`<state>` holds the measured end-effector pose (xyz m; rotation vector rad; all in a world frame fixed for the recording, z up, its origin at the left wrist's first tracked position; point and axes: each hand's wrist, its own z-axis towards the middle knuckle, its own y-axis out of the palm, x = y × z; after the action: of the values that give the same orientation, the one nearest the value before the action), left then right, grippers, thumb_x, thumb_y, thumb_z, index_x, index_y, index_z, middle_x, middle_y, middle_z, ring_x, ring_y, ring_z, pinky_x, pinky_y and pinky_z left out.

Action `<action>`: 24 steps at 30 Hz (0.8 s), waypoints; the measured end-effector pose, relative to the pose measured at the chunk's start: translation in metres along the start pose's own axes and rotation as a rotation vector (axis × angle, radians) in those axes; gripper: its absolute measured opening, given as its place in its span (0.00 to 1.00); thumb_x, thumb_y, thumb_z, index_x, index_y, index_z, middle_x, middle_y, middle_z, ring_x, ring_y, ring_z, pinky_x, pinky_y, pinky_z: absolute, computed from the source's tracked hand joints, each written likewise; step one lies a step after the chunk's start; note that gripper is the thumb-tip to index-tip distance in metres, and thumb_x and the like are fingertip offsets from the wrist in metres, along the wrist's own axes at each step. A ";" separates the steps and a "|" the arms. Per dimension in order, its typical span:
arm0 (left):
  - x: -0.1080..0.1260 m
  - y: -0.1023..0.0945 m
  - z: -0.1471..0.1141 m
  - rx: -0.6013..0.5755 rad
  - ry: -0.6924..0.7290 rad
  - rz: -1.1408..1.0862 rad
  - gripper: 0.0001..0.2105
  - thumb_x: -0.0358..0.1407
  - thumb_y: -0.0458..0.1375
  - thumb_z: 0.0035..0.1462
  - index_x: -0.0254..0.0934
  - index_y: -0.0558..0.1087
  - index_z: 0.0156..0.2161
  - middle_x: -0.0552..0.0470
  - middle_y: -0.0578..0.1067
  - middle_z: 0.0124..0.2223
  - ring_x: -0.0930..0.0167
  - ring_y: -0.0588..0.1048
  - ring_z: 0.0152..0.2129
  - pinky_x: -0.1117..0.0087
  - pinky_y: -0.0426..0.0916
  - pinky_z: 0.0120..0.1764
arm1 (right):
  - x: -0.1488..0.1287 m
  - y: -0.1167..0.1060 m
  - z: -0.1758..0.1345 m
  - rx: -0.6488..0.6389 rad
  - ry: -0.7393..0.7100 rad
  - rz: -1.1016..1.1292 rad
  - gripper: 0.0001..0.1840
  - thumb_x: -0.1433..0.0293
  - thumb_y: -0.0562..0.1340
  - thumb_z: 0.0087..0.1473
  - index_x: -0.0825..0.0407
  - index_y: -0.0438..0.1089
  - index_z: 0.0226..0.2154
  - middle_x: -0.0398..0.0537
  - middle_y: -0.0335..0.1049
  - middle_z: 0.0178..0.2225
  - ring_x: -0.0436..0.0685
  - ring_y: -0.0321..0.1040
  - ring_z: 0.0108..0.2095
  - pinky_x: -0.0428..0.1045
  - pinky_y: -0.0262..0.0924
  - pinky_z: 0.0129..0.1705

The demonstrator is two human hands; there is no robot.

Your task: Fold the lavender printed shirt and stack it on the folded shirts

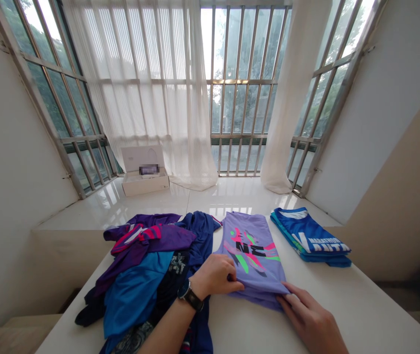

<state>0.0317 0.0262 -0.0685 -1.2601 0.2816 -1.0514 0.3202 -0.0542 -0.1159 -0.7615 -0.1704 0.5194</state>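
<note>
Head view, looking down across a white table (343, 305) set against a tiled window ledge (202, 199). At centre lies a folded lavender shirt (252, 253) with a pink, green and black print, its long side running away from me. My left hand (215, 275), a dark wristwatch (190, 295) on its wrist, rests on the shirt's near left edge with the fingers curled and pinching the fabric. My right hand (308, 317) lies at the near right corner, fingers extended and close together, the fingertips (285, 297) gripping or pressing the cloth; from this angle I cannot tell whether the thumb is under the fabric.

To the left of the shirt, touching it, is a loose pile of clothes (147, 275) in purple, teal and navy, which reaches the near table edge and passes under my left forearm. To the right, just beside the shirt but apart from it, is a neat stack of folded blue shirts (309, 238) with white lettering on top.

On the ledge beyond, an open white box (144, 172) stands before sheer curtains (151, 93) and a barred window (245, 88).
</note>
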 end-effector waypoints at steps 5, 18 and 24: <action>0.000 -0.006 -0.001 -0.031 -0.016 -0.048 0.09 0.42 0.69 0.48 0.39 0.78 0.28 0.54 0.77 0.30 0.71 0.75 0.30 0.74 0.63 0.32 | 0.002 -0.003 0.000 -0.019 -0.030 0.091 0.08 0.65 0.61 0.59 0.48 0.75 0.38 0.52 0.77 0.45 0.56 0.77 0.41 0.46 0.73 0.40; 0.000 -0.012 -0.004 -0.194 -0.123 -0.179 0.12 0.40 0.71 0.45 0.40 0.77 0.36 0.56 0.77 0.32 0.73 0.74 0.29 0.76 0.61 0.30 | 0.008 0.004 -0.006 -0.046 0.056 0.228 0.05 0.66 0.59 0.61 0.47 0.70 0.37 0.46 0.75 0.32 0.51 0.74 0.28 0.42 0.70 0.30; 0.004 -0.013 -0.003 -0.128 -0.118 -0.126 0.06 0.32 0.64 0.49 0.39 0.74 0.35 0.57 0.76 0.32 0.74 0.72 0.28 0.76 0.60 0.29 | 0.012 0.005 -0.009 -0.114 -0.004 0.179 0.11 0.69 0.57 0.62 0.45 0.71 0.46 0.48 0.75 0.38 0.52 0.77 0.34 0.41 0.70 0.33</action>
<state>0.0254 0.0223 -0.0572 -1.4653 0.1830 -1.0747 0.3318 -0.0501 -0.1258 -0.8921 -0.1370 0.6849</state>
